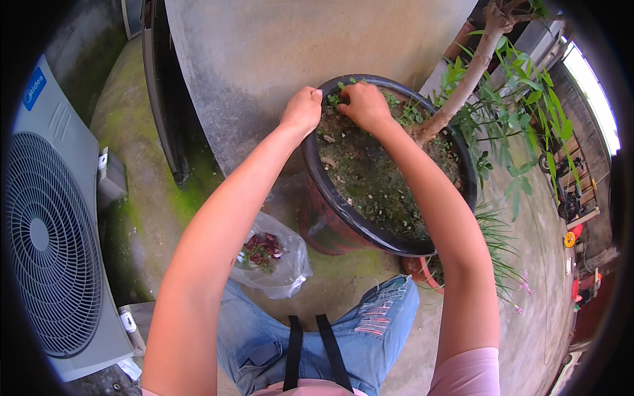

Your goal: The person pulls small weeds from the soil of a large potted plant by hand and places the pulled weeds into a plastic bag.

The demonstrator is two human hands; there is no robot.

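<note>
In the frame's upper middle, I have the left hand (304,111) closed at the pot's rim (330,200), contents hidden; the right hand (365,105) bends over small plants (334,99) inside, grip unclear. I'd pinch stems low, easing roots up gently.

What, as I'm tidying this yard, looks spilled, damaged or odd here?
Green staining marks the concrete floor near the outdoor fan unit, perhaps damp growth. The jeans are ripped and frayed on the right leg, maybe by design. Nothing looks clearly spilled: plant scraps sit in a clear plastic bag.
</note>
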